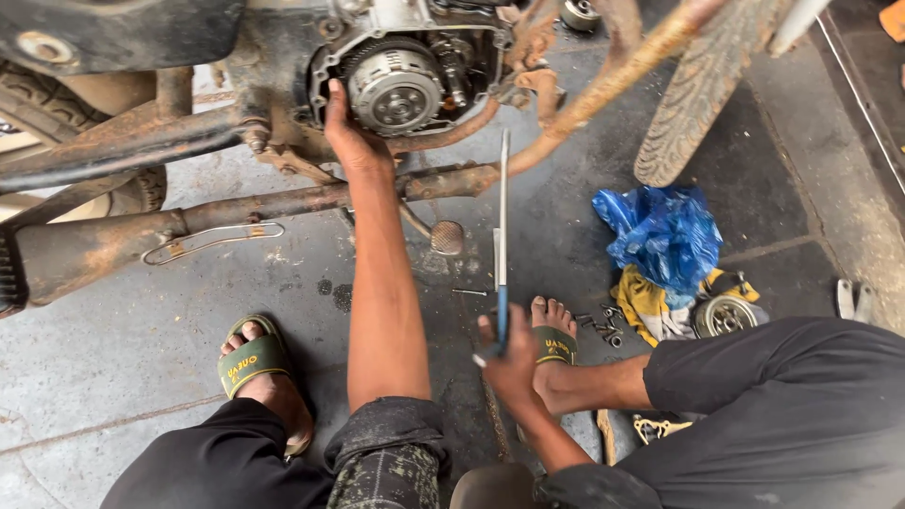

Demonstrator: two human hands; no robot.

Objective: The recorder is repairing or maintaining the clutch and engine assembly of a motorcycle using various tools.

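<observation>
Left hand (351, 132) on ribbed metal clutch (396, 90).

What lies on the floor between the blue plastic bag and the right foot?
In the head view, a few loose bolts lie on the concrete between the blue plastic bag and the right foot.

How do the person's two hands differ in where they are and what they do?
The left hand is stretched far forward and rests open against the engine case beside the round clutch; the right hand stays close to the body, near the sandalled foot. The left hand holds nothing; the right hand grips a long blue-handled tool. Both are bare.
</observation>
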